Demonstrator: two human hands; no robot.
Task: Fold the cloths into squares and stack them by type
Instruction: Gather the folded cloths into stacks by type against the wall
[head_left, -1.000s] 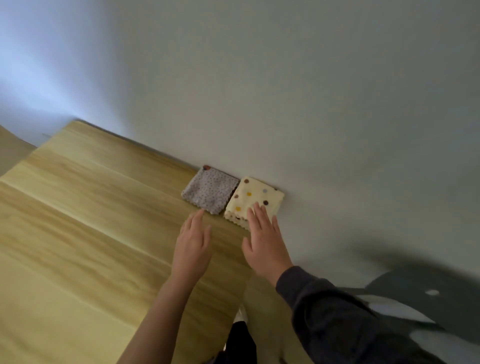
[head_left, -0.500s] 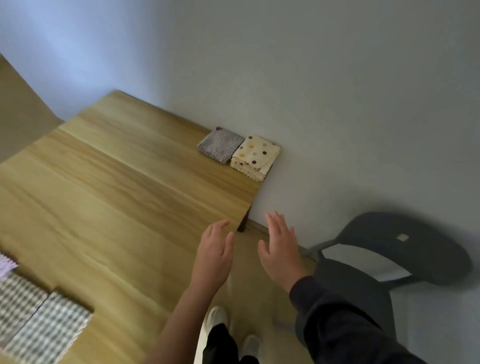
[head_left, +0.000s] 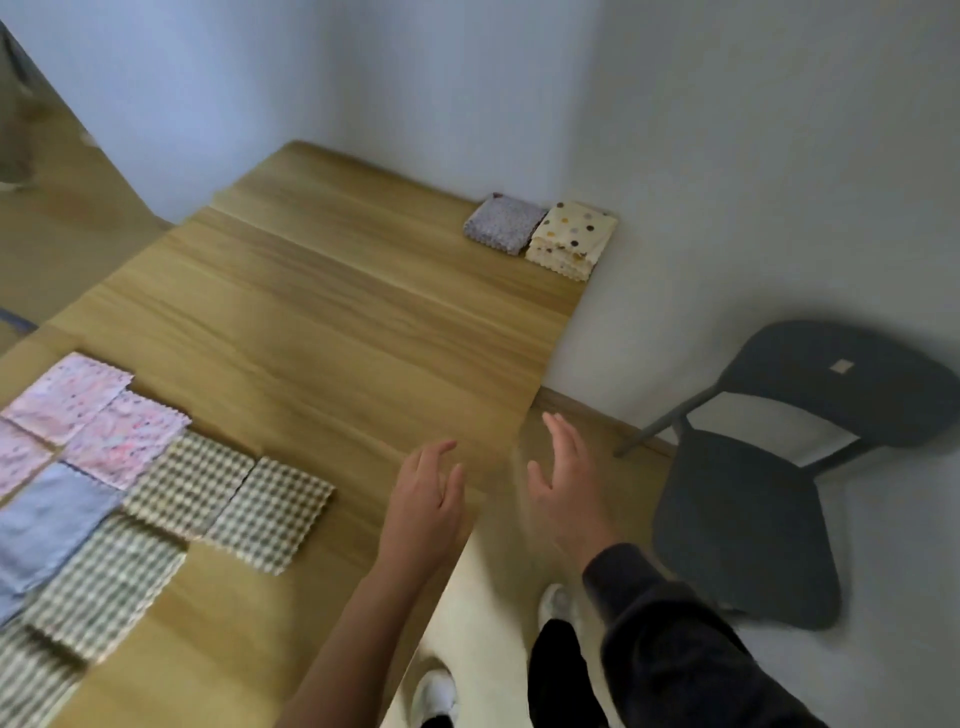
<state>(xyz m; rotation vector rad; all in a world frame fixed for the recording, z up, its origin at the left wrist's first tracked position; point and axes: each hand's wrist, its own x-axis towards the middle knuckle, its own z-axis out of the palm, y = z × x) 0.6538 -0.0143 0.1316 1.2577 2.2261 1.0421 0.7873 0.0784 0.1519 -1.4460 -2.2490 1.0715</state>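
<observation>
A folded grey speckled cloth (head_left: 504, 222) and a stack of cream polka-dot cloths (head_left: 571, 239) sit side by side at the table's far right corner against the wall. Unfolded cloths lie at the near left: several grey checked ones (head_left: 270, 512), pink patterned ones (head_left: 98, 423) and a blue one (head_left: 44, 525). My left hand (head_left: 426, 506) hovers over the table's right edge, fingers relaxed, holding nothing. My right hand (head_left: 563, 486) floats just past that edge over the floor, fingers spread and empty.
The wooden table (head_left: 332, 332) stands against a pale wall. A dark grey chair (head_left: 769, 483) stands on the floor to the right. My feet in white shoes (head_left: 436, 693) show below the table edge.
Both hands have drawn back from the two folded stacks at the far corner to the table's near right edge. The view has swung left, and the unfolded cloths have come into sight.
</observation>
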